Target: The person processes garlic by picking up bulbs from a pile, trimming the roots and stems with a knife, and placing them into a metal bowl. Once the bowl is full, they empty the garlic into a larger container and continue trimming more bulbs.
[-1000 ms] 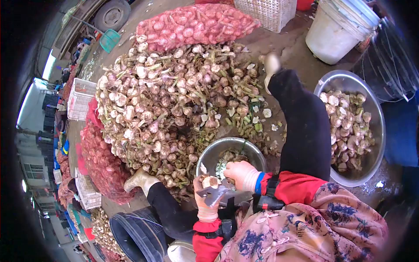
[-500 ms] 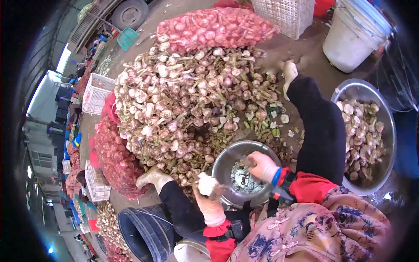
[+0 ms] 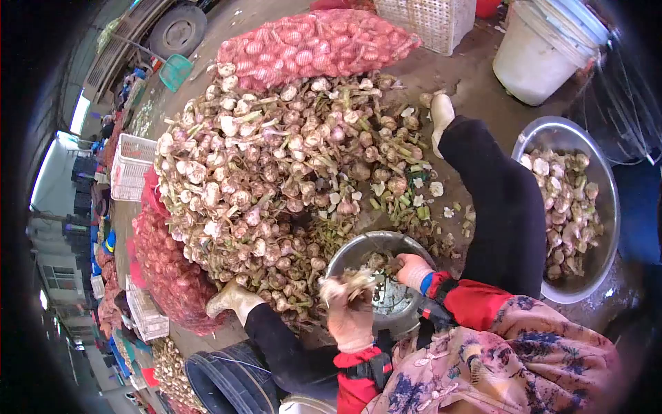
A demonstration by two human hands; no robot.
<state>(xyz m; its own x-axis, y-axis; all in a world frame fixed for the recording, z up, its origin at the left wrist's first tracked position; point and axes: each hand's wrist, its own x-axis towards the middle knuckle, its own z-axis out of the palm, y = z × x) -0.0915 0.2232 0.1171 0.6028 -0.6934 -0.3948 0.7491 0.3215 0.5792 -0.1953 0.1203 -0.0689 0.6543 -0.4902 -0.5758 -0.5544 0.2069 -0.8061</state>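
Over the metal basin [image 3: 343,250], my left hand [image 3: 349,321] is wrapped round a garlic bulb [image 3: 353,284] with loose, papery skin. My right hand [image 3: 414,270] is closed at the basin's right side. Something small and brown shows at its fingertips, too blurred to name. Wet scraps and dirt lie in the basin, which stands between my legs. Just beyond it spreads a big heap of garlic bulbs [image 3: 276,172] with stalks on. A wider metal bowl [image 3: 601,255] by my right leg holds trimmed garlic [image 3: 569,214].
Red mesh sacks of garlic lie behind the heap [image 3: 317,47] and at its left [image 3: 169,265]. A white bucket [image 3: 534,58] stands at the back right, a dark bucket [image 3: 221,376] near my left leg. White crates [image 3: 131,168] line the left side.
My left hand has moved right, bringing the bulb over the basin's near-left part. My right hand has come slightly lower, with brown matter now at its fingertips. The whole view has shifted a little.
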